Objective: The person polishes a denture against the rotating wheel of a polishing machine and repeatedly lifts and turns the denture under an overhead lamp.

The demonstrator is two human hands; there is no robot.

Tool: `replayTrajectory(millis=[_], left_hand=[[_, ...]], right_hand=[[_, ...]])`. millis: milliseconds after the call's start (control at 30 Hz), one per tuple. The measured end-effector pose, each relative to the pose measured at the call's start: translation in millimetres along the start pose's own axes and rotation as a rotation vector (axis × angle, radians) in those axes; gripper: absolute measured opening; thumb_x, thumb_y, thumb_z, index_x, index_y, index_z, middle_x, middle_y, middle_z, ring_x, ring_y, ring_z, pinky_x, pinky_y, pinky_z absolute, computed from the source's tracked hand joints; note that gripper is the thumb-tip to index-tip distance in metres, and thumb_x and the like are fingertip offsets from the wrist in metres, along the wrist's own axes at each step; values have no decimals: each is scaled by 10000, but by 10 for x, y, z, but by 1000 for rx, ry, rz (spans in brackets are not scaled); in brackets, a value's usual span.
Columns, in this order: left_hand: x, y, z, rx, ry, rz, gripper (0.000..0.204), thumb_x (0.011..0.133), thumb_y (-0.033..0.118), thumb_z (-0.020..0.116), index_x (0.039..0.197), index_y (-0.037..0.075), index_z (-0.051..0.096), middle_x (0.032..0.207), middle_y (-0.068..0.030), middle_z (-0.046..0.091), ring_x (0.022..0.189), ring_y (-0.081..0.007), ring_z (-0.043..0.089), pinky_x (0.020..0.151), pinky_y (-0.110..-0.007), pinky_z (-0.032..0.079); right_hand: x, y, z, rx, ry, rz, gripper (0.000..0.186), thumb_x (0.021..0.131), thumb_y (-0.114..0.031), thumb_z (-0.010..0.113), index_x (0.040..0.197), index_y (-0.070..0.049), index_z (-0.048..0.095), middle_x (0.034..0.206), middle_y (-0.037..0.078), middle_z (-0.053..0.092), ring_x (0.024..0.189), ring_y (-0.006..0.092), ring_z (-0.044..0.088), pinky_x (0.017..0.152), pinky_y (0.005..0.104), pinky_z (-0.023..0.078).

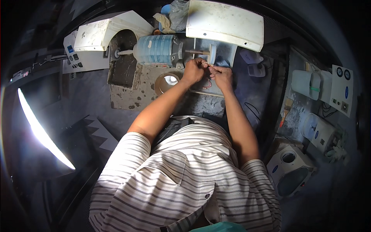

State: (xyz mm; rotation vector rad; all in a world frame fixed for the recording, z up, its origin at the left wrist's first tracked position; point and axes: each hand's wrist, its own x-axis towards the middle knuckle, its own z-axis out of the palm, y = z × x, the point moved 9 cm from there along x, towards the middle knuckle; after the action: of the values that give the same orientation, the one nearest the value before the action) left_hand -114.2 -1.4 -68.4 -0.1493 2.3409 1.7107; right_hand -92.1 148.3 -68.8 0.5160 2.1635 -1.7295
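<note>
My left hand [195, 70] and my right hand [222, 76] meet with fingertips pinched together. Between them is a small pale piece [209, 65], too small and covered by the fingers to name. Just beyond the fingertips is a white buffing wheel [213, 54] on the spindle [199, 52] of a blue motor [155, 50]; whether the piece touches the wheel I cannot tell. Around the wheel sits a pale tray [232, 50], with a white hood [226, 25] above it. A thin pinkish curved thing [208, 84] shows in the tray below my hands.
Left of the motor, another wheel [117, 53] stands over a dark, dirty tray [121, 71] beneath a second white hood [92, 34]. A round tan container [159, 83] is near my left forearm. At right are a brush [286, 110], a white box machine [290, 170] and a gauge panel [342, 89].
</note>
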Motion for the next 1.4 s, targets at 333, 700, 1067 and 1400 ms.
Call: replayTrajectory(millis=[333, 700, 1067, 1400], left_hand=[[-71, 121, 38, 25, 21, -6, 95, 851, 72, 607, 853, -17, 640, 706, -66, 654, 610, -110, 577, 576, -267, 458], [-188, 234, -109, -47, 2, 86, 104, 855, 73, 618, 893, -23, 624, 752, -69, 657, 630, -116, 581, 582, -264, 462], [-1096, 1583, -733, 261, 163, 614, 204, 773, 14, 647, 953, -53, 577, 873, -206, 617, 744, -349, 621, 663, -365, 506], [-1689, 2267, -1144, 80, 235, 951, 395, 722, -29, 630, 1097, -128, 551, 1051, -280, 604, 933, -352, 640, 804, -370, 510]], right_hand=[[-14, -59, -86, -39, 33, -21, 210, 798, -158, 707, 915, 16, 697, 697, 97, 672, 554, 117, 628, 490, 239, 490], [-104, -201, 2, -23, -7, -105, 178, 795, -144, 699, 895, 3, 695, 659, 95, 659, 520, 109, 600, 478, 252, 460], [-1202, -1607, 15, 17, -87, -540, 273, 775, -144, 734, 982, 14, 655, 842, 102, 673, 706, 128, 632, 617, 239, 503], [-1817, -2397, 0, -119, 31, -921, 240, 745, -61, 728, 951, 23, 639, 914, 130, 663, 793, 217, 645, 675, 285, 513]])
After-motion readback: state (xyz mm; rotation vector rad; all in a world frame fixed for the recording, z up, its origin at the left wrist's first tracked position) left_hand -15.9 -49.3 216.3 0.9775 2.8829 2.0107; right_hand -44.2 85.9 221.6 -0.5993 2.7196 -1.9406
